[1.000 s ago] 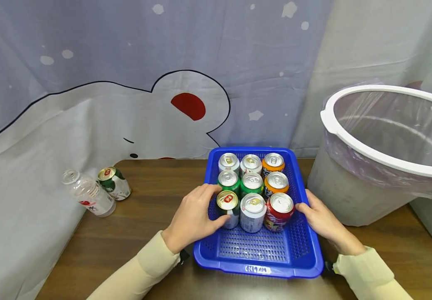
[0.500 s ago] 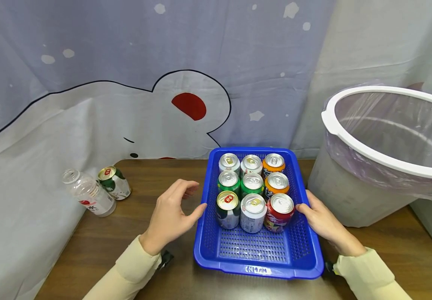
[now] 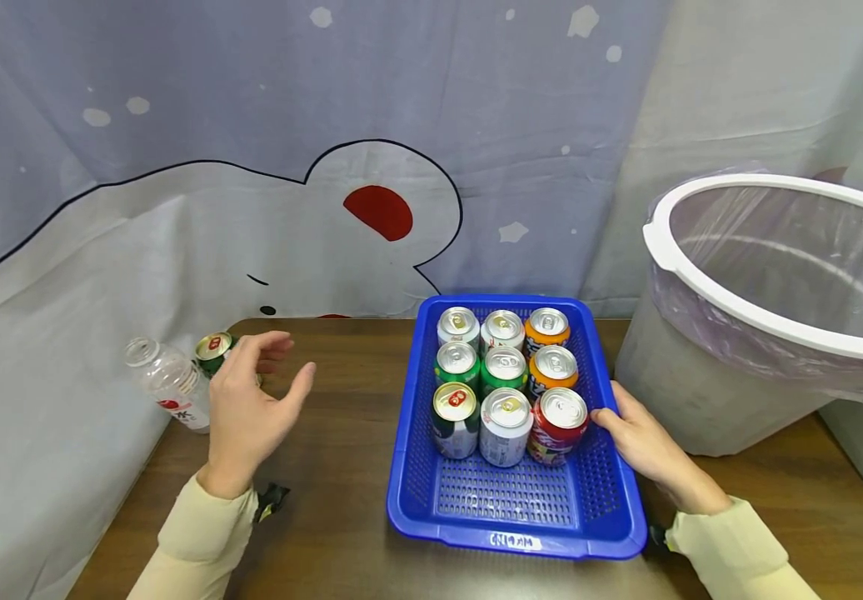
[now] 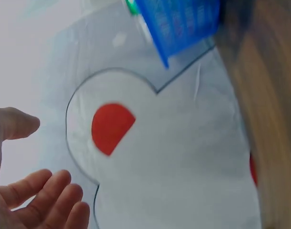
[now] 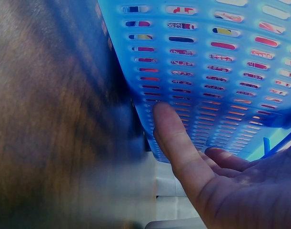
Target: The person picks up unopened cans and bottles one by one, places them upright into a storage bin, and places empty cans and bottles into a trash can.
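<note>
My left hand point(image 3: 247, 408) is over the left side of the table, thumb and fingers apart, holding nothing. In the left wrist view its fingers point(image 4: 59, 195) are loosely bent. Behind it a green-and-white can point(image 3: 214, 350) is partly hidden, beside a clear plastic bottle point(image 3: 172, 383). My right hand point(image 3: 649, 442) grips the right rim of the blue basket point(image 3: 506, 546), thumb over the edge; one finger point(image 5: 171, 129) lies along the perforated outer wall. Rows of drink cans stand upright in the basket, among them a green-and-gold can point(image 3: 456, 425), a white can point(image 3: 505, 429) and a red can point(image 3: 557, 429).
A large bin point(image 3: 671, 367) with a white rim and clear liner stands right of the basket. A printed curtain point(image 3: 536, 167) hangs along the back and left edges of the wooden table point(image 3: 334, 500).
My left hand has let go of the green-and-gold can in the basket's front left and moved left to the can and bottle. My right hand stays on the basket rim.
</note>
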The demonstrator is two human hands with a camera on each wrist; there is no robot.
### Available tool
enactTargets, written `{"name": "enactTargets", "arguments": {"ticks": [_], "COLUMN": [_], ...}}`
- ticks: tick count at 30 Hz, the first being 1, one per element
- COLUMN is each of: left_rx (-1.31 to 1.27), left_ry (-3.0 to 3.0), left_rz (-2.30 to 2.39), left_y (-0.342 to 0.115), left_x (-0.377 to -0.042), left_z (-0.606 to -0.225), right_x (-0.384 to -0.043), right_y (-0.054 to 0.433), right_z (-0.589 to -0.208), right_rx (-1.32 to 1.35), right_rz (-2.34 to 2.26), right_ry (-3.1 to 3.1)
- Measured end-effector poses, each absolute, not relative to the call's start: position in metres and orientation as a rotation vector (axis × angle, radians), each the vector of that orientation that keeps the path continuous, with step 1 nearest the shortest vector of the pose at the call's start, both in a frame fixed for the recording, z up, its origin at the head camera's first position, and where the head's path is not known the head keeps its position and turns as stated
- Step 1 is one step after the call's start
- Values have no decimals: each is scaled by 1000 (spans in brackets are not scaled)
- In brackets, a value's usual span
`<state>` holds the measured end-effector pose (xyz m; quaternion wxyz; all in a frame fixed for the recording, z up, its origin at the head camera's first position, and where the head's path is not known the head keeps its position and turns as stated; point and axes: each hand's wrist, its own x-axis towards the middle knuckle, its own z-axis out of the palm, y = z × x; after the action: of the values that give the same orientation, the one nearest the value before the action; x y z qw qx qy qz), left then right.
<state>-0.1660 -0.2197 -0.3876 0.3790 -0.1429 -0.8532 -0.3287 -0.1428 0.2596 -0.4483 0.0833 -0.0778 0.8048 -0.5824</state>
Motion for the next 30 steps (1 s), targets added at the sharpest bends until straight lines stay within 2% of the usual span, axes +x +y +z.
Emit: {"name": "enactTargets", "arguments": {"ticks": [17, 30], "left_rx": [96, 305], "left_ry": [-1945, -2018], "left_rz": [-782, -802], "left_y": [-287, -330], "left_x": [-175, -181], "left_z": [-363, -372], "right_x": [-144, -143], "right_y": [260, 259], "right_z": [-449, -448], "right_rx": [-249, -215], "right_rz": [-1738, -1741], "right_ry": [2419, 2393]}}
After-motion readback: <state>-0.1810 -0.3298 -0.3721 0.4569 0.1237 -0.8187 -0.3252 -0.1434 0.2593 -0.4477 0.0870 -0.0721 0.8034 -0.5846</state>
